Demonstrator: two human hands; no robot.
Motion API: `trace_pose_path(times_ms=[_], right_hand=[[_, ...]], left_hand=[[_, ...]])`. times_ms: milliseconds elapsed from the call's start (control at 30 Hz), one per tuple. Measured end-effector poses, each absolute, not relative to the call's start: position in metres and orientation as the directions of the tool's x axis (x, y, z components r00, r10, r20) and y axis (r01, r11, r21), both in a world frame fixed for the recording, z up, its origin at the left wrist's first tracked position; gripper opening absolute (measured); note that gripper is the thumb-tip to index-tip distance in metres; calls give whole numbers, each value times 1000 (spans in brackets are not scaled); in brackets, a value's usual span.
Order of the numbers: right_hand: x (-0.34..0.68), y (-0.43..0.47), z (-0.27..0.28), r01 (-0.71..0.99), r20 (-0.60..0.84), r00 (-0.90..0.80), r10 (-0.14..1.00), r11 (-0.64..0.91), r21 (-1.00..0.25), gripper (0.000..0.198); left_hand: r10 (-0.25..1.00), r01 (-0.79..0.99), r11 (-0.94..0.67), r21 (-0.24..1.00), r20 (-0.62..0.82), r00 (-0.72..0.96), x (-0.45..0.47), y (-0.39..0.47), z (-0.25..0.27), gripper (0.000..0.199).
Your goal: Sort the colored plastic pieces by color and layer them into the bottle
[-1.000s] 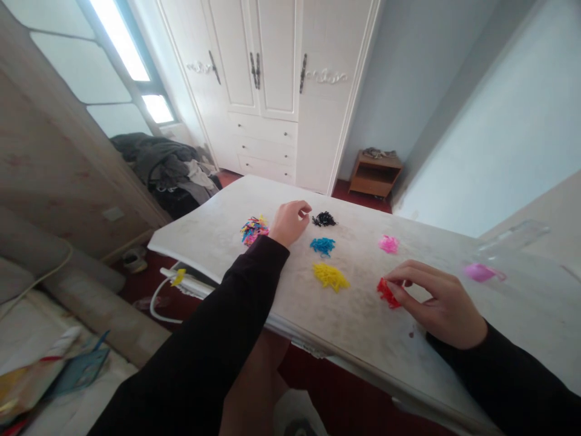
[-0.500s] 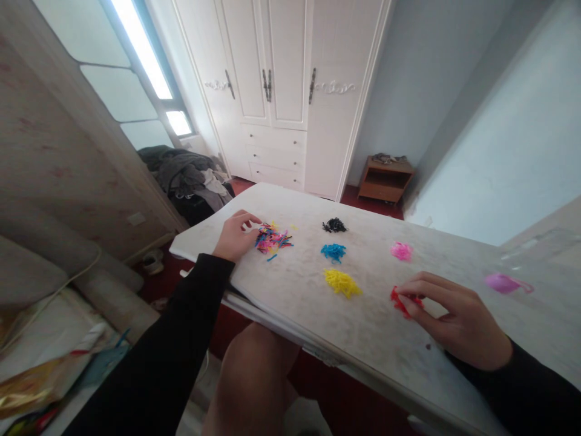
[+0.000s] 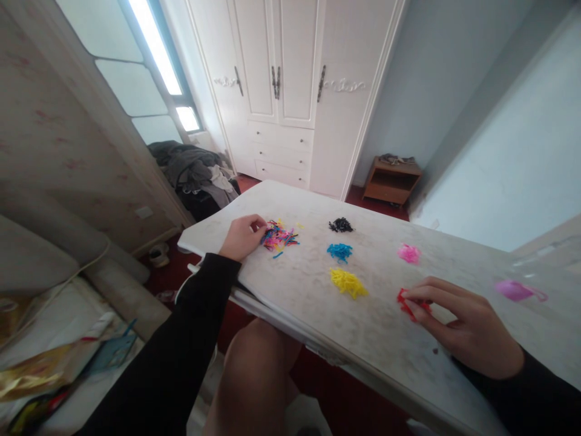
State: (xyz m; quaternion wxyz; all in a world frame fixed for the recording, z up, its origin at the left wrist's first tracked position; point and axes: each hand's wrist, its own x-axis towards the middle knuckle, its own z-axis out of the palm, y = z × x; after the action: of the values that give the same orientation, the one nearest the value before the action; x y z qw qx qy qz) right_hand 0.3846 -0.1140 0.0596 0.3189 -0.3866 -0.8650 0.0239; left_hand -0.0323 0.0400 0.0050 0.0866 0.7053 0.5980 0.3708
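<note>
At the left end of the white table [image 3: 290, 203], my left hand [image 3: 245, 236] rests at the edge of a mixed pile of small coloured strips [image 3: 281, 237]. Its fingertips are pressed together, and what they hold is too small to tell. My right hand [image 3: 467, 321] is over a pile of small red strips [image 3: 403, 301], thumb and forefinger pinched on red pieces and partly hiding them. Between the hands lie separate piles of black strips [image 3: 341, 225], blue strips [image 3: 340, 252] and yellow strips [image 3: 347, 283]. A pile of pink strips [image 3: 409, 254] sits beyond the red one.
A purple pouch-like item [image 3: 517, 290] lies at the table's right. Beyond stand a white wardrobe [image 3: 281, 142] and a small brown cabinet [image 3: 393, 181]. Clothes [image 3: 190, 169] are heaped at the left. My bare knee [image 3: 249, 363] is below the table's near edge.
The view has shifted slightly, moving everything a little to the right. My left fingers have drawn together at the mixed pile. My right hand stays at the red strips.
</note>
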Motion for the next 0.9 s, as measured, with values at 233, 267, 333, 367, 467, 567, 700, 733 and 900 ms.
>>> trace_pose_path(times_ms=[233, 267, 333, 367, 467, 567, 700, 733, 900], right_hand=[[386, -115, 57, 656, 540, -478, 693, 690, -304, 10], [385, -115, 57, 654, 544, -479, 689, 693, -303, 10], [384, -115, 58, 652, 541, -482, 690, 694, -305, 10], [384, -116, 58, 651, 536, -483, 692, 694, -309, 10], [383, -116, 59, 650, 524, -491, 696, 693, -311, 10], [384, -116, 58, 651, 523, -499, 692, 697, -301, 9], [384, -116, 57, 647, 505, -509, 697, 696, -310, 9], [384, -116, 57, 642, 500, -514, 697, 699, -314, 9], [375, -117, 58, 599, 491, -542, 682, 724, -343, 11]], left_hand=[[896, 731, -293, 616, 443, -14, -34, 43, 1, 5], [892, 722, -303, 622, 452, -14, -34, 44, 1, 5], [880, 705, -325, 631, 474, -18, -35, 45, 0, 8], [875, 694, -337, 636, 484, -19, -35, 45, 0, 10], [866, 647, -374, 665, 501, -14, -35, 45, 0, 13], [865, 597, -395, 698, 501, -14, -35, 45, -1, 12], [871, 527, -398, 751, 490, -40, -36, 48, -3, 12], [874, 503, -398, 767, 484, -48, -36, 48, -3, 12], [880, 359, -411, 838, 468, -83, -25, 35, 0, 10]])
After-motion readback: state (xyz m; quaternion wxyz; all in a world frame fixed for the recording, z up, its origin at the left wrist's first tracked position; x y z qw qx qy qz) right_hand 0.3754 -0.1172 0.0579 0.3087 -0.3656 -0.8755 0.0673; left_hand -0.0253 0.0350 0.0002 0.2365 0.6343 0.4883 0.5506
